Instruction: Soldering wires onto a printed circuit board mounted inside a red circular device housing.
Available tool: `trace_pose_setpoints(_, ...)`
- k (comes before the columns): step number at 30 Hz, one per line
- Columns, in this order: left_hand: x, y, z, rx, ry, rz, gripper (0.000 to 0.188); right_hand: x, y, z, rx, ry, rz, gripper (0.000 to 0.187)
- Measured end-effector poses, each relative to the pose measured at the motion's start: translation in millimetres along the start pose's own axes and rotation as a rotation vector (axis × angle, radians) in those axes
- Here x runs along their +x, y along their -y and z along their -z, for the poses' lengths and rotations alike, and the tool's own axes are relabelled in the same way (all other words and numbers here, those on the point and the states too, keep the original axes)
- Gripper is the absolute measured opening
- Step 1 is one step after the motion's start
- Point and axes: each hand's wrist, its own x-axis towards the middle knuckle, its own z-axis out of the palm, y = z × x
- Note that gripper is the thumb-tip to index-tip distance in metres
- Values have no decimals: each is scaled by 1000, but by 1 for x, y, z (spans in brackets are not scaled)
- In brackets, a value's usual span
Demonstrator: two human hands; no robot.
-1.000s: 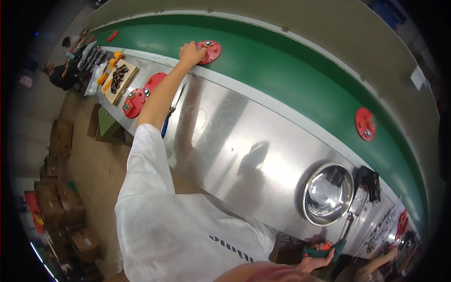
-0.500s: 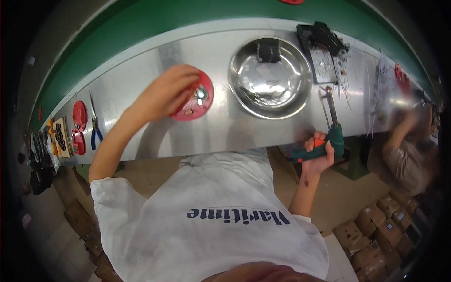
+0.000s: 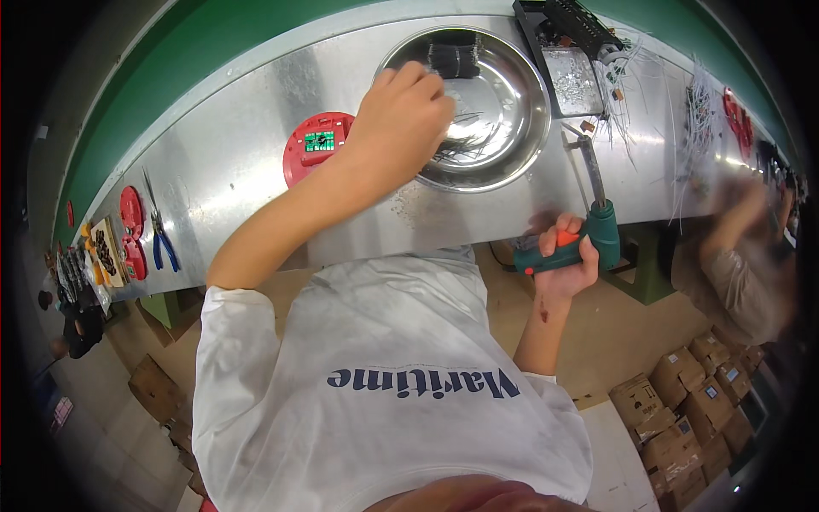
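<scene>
My left hand [image 3: 403, 126] hangs over the left rim of a shiny metal bowl [image 3: 533, 141], fingers curled and their tips largely hidden from view. What they hold, if anything, I cannot make out. Inside the bowl lie a bundle of short black wires [image 3: 453, 58] and some loose dark wires [image 3: 465, 141] close to my fingers. Partly behind my left wrist rests a round red plastic part [image 3: 299, 141] with a small green circuit board [image 3: 320, 142]. My right hand [image 3: 570, 266] is wrapped round the handle of a green soldering gun [image 3: 602, 235], its metal tip pointing away over the bench edge.
Blue-handled pliers [image 3: 164, 243] and more red parts [image 3: 131, 213] lie at the left. Right of the bowl sits a black tray [image 3: 580, 81]; thin wires [image 3: 701, 119] spread beyond it. Another person [image 3: 738, 273] works at the far right. Cardboard boxes [image 3: 682, 397] are stacked on the floor.
My left hand has gone from the red part rightward to the bowl, uncovering the green board. The right hand keeps its hold on the soldering gun. The whole view has shifted slightly.
</scene>
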Motion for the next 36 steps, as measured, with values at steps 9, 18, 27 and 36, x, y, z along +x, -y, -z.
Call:
trace_pose_setpoints(9,7,0,-14,-56,-11,-56,3,0,0,2,-8,14,17,27)
trace_pose_setpoints(18,14,6,-7,1,133,-155,9,0,1,-1,-19,22,8,27)
trace_pose_setpoints(27,-15,-12,15,-249,-16,-58,16,-1,1,-1,-42,1,3,27)
trace_pose_setpoints(36,-63,-60,38,-739,-13,232,15,-16,-8,-85,-383,-11,16,20)
